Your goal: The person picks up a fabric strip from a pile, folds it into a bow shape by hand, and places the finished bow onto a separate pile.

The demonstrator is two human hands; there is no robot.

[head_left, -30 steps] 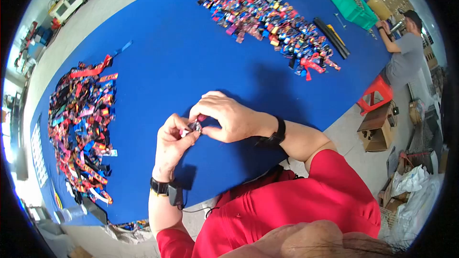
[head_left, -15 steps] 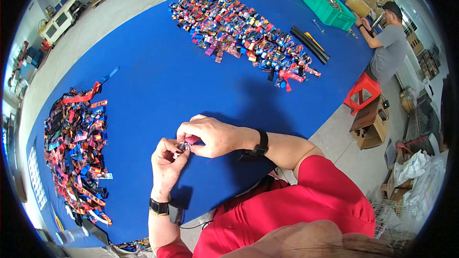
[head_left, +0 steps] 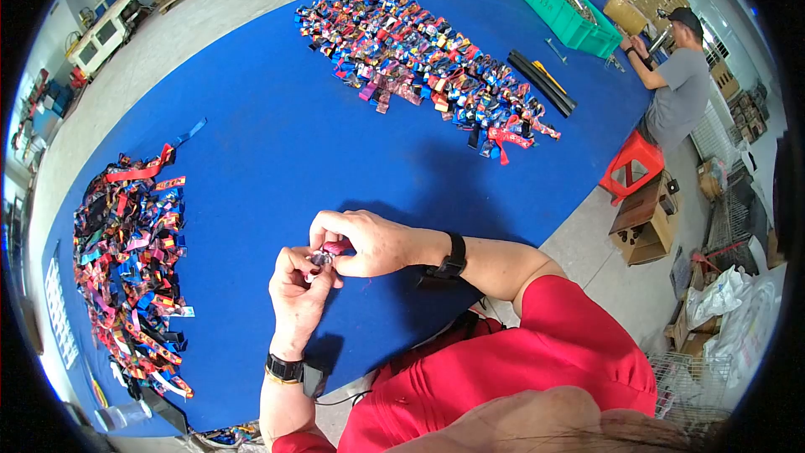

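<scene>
Both hands are over the near part of the blue table (head_left: 277, 134), fingertips almost meeting. L hand (head_left: 298, 295) is pinched narrow, thumb and fingers on the lower-left end of a small strap piece (head_left: 338, 247), approx. dark pink w/ a shiny, pale bit at that end. R hand (head_left: 375, 243) is curled, its thumb and fingertips closed in on the same piece from the right, so it sits between the two hands, partly hidden by fingers. Too small to be sure, but the shiny bit may be metal.

L wrist has a watch (head_left: 285, 368); R wrist has a black band (head_left: 455, 255).

Left pile (head_left: 134, 260) of multicolored straps is on the table, well apart from L hand. Far pile (head_left: 419, 54), same sort of stuff, runs diagonally beyond the hands, w/ dark rods (head_left: 542, 84) just beside its right end. Green bin (head_left: 560, 27) w/ small parts is at the far edge, near a co-worker (head_left: 683, 88) in a gray top, by a red stool (head_left: 633, 168).
</scene>
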